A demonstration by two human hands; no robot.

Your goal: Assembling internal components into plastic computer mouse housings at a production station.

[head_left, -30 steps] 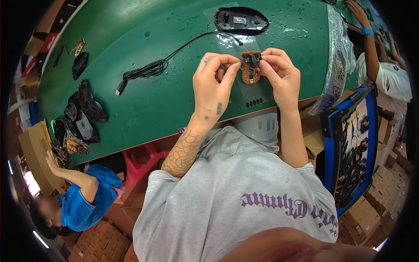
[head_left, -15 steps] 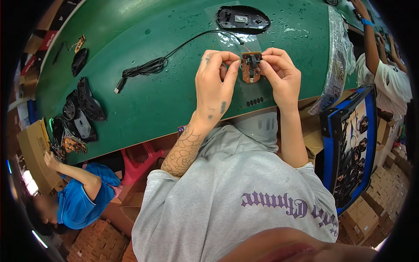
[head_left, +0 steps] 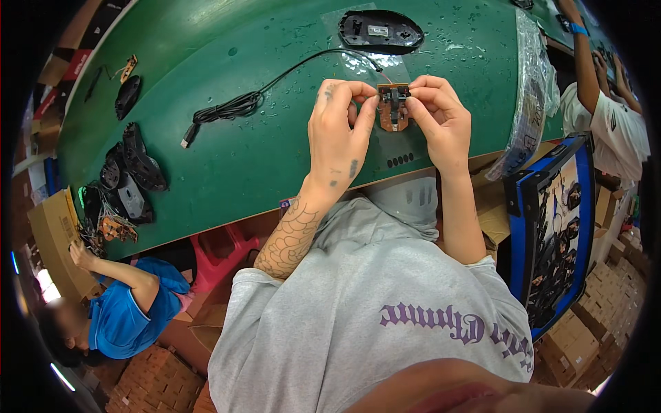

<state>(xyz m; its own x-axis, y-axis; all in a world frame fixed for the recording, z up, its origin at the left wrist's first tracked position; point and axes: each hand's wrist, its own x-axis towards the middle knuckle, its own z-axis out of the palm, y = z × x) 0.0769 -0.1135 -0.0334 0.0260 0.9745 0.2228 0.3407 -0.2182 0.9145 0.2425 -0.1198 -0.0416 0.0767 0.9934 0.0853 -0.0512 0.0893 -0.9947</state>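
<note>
Between my two hands, just above the green table, is a small brown circuit board (head_left: pixel 394 122) with black parts and a scroll wheel. My left hand (head_left: pixel 339 131) pinches its left edge between thumb and fingers. On the opposite edge, my right hand (head_left: pixel 442 120) grips it the same way, thumb near the wheel. A thin wire runs from the board's top to a black USB cable (head_left: pixel 237 105), which lies coiled to the left with its plug showing. Beyond my hands an open black mouse shell (head_left: pixel 381 32) rests on a clear plastic sheet (head_left: pixel 399 67).
Several mouse shells (head_left: pixel 141 160) and a heap of boards and wires (head_left: pixel 113 224) lie at the table's left, where a person in blue (head_left: pixel 127 316) works. A bubble-wrap strip (head_left: pixel 527 96) borders the right side. A blue-edged bin (head_left: pixel 558 227) of black parts stands right of me.
The circuit board and my right hand have shifted very slightly left. Both hands keep their grip on the board.
</note>
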